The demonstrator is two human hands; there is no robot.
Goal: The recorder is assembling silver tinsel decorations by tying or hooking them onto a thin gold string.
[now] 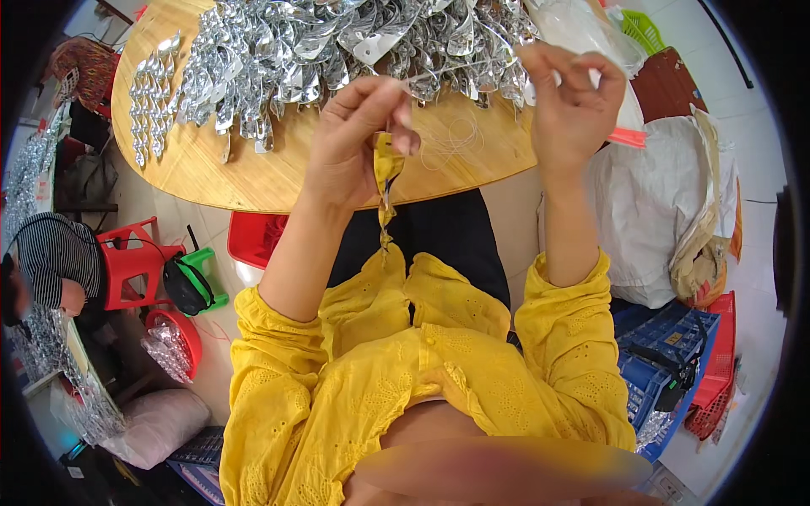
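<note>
My left hand [359, 139] is closed over the table's near edge, thumb and fingers pinched together. From it hangs a twisted reflective strip [387, 164], which mirrors the yellow of my sleeves. A thin pale thread [447, 71] stretches from these fingertips across to my right hand [578, 110]. That hand is raised at the right, its thumb and index finger pinching the thread while the other fingers curl. A loose coil of clear thread [456, 145] lies on the wooden table [295, 181] between my hands. Just beyond them is a big heap of silver twisted strips [295, 59].
Several silver strips [152, 110] lie in rows at the table's left. White sacks [645, 211] and blue crates [666, 354] stand at my right. On the left are a red stool [135, 266], a red basin [181, 337] and a seated person in stripes [67, 261].
</note>
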